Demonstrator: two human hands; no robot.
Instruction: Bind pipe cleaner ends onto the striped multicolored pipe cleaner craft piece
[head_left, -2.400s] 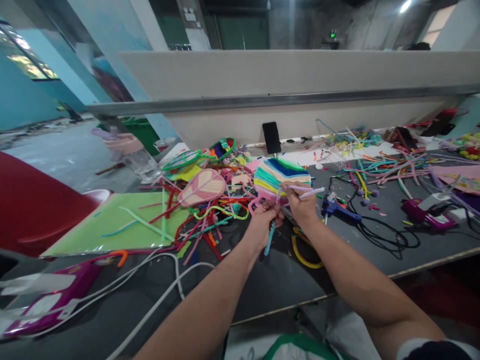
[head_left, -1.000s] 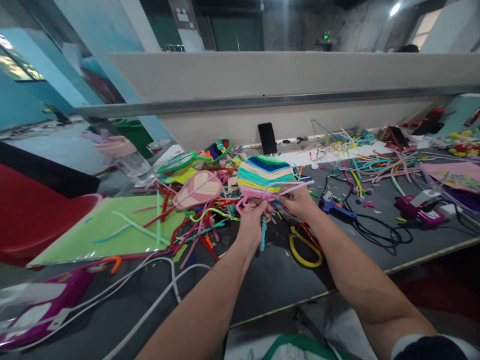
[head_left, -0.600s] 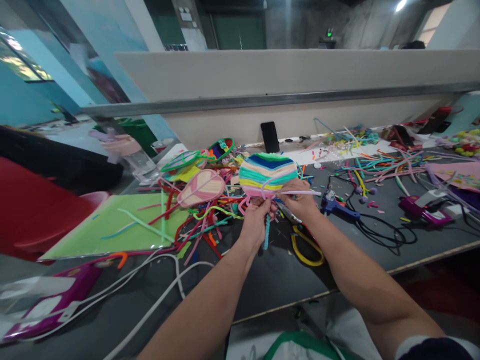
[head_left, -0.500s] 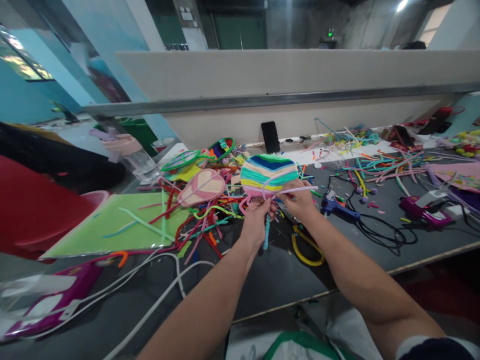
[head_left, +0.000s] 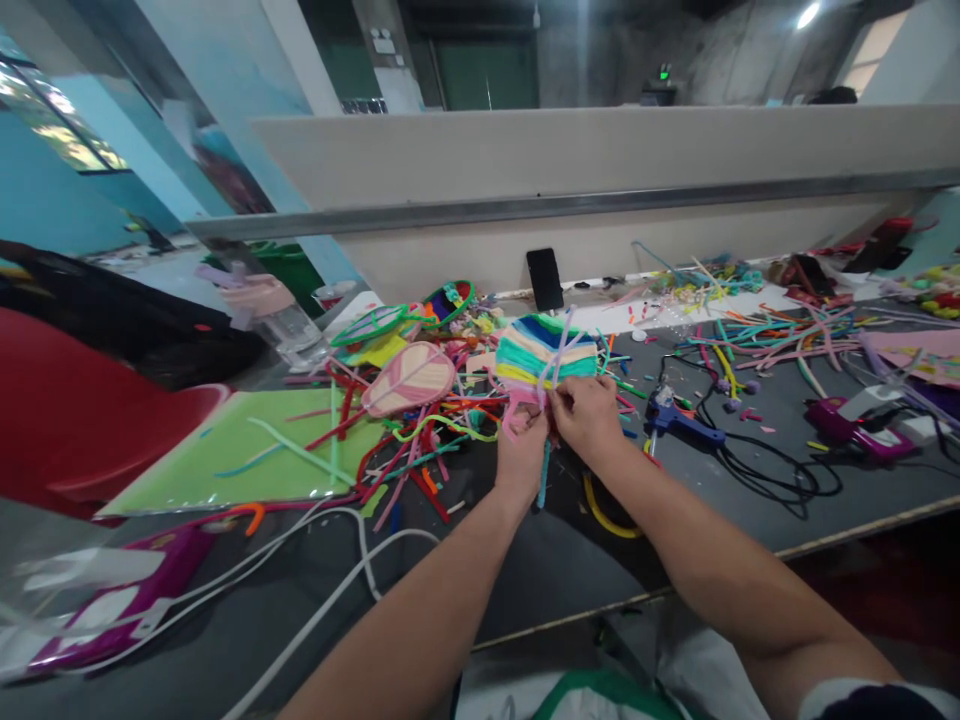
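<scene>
- The striped round piece (head_left: 546,350), with bands of blue, cream, turquoise and yellow, is in front of the person, near the middle of the grey table (head_left: 555,590).
- The left hand (head_left: 523,452) has its fingers clamped on the lower end of this piece, where the turquoise stem (head_left: 544,478) comes out below; which fingertips press there, I cannot tell exactly.
- The right hand (head_left: 589,418) is just beside it, with thumb and forefinger together, pinching the lilac strip (head_left: 561,345) near its base.
- This strip rises from the fingers and lies across the striped face.
- A pink loop (head_left: 514,415) sits at the lower left edge, next to the left hand.
- Under the right forearm, a yellow handle (head_left: 606,515) is partly hidden.
- To the right of this forearm there is a blue glue gun (head_left: 686,425) with its black cable.
- To the left, a pink oval piece (head_left: 409,380) rests upon a heap of coloured strips (head_left: 420,455), and beside them lies a green sheet (head_left: 217,465).
- Behind the striped piece, a black phone (head_left: 545,280) leans on the pale partition (head_left: 450,255).
</scene>
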